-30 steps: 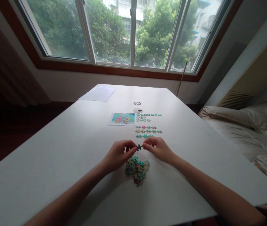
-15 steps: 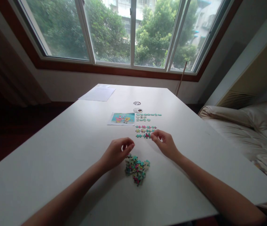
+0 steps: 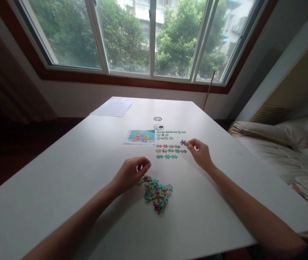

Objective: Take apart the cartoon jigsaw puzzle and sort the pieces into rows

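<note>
Laying step: right hand (image 3: 200, 153) pinched 1 puzzle piece (image 3: 183, 142) beside rows (image 3: 170, 150); left hand (image 3: 131, 173) curled at pile (image 3: 157, 193), grasp unclear; placement needs alignment.

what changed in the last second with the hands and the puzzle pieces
The right hand carried the puzzle piece forward to the right end of the sorted rows, still pinching it. The left hand let go of it and sank to the edge of the loose pile. Pile, rows and reference picture stayed put.

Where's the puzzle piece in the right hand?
Head view, right of centre: the right hand pinches the piece at the right end of the sorted rows.
</note>
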`<state>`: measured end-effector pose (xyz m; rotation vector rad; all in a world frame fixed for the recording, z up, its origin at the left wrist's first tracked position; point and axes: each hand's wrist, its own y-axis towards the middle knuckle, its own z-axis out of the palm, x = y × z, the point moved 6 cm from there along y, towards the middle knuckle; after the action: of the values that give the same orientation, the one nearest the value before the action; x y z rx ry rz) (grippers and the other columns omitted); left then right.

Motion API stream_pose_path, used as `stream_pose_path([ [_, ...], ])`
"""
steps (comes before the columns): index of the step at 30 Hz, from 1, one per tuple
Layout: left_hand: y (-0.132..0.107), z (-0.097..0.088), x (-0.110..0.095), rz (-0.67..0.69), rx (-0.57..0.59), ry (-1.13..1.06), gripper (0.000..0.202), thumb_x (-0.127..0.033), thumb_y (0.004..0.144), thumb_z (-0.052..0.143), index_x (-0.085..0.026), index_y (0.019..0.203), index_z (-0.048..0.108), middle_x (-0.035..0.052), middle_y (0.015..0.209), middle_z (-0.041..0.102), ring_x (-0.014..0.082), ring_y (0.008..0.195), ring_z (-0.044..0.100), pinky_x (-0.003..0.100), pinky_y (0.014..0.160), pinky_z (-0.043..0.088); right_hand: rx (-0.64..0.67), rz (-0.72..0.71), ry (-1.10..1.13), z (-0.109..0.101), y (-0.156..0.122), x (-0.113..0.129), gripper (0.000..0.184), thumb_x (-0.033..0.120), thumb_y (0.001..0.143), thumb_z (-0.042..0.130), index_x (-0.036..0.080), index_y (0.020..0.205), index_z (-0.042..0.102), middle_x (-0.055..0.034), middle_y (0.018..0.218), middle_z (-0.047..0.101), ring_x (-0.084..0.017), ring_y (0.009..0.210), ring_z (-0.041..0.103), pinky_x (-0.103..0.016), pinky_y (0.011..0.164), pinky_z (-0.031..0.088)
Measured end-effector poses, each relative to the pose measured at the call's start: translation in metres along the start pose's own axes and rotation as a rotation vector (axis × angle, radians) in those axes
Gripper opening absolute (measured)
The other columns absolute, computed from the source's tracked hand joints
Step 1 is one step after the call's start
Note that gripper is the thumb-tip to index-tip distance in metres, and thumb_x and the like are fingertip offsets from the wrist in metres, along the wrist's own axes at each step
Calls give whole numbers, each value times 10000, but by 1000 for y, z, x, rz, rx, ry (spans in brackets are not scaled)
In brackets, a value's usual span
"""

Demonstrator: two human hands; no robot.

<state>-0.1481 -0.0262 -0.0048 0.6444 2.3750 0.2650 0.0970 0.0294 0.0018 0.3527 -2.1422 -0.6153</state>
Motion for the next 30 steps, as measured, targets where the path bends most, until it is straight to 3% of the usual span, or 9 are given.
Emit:
stream_pose_path([
  [6, 1, 2, -1, 9, 8, 10, 154, -230, 801, 469, -160, 751, 597, -27, 594, 560, 81, 524, 477, 180, 531, 359, 140, 76, -277, 3, 16, -47, 248, 337, 761, 477, 156, 653, 608, -5, 585, 574, -118, 551, 481, -229, 555, 338],
  [9, 1, 2, 0, 1, 19, 9, 148, -221, 800, 468, -159, 757, 596, -25, 604, 565, 80, 529, 480, 179, 537, 360, 226, 88, -342, 12, 16, -57, 247, 337, 752, 479, 161, 642, 612, -6, 581, 581, -116, 534, 485, -227, 541, 329],
  [16, 1, 0, 3, -3, 5, 31, 159, -236, 802, 469, -159, 755, 599, -27, 584, 551, 79, 516, 469, 179, 527, 357, 234, 59, -392, 10, 14, -56, 234, 347, 749, 488, 166, 704, 629, -13, 616, 593, -119, 556, 511, -225, 559, 350],
  [22, 1, -1, 2, 4, 5, 45, 170, -242, 806, 457, -158, 759, 598, -24, 592, 558, 79, 516, 472, 179, 526, 359, 217, 1, -353, 12, 12, -57, 247, 293, 756, 499, 186, 939, 623, -5, 667, 573, -118, 586, 503, -230, 613, 379],
  [30, 1, -1, 3, -3, 2, 38, 181, -254, 807, 452, -160, 761, 599, -23, 592, 557, 81, 517, 471, 182, 528, 356, 266, -14, -372, 19, 13, -59, 201, 283, 770, 505, 192, 878, 649, -13, 689, 551, -117, 614, 497, -239, 647, 374],
])
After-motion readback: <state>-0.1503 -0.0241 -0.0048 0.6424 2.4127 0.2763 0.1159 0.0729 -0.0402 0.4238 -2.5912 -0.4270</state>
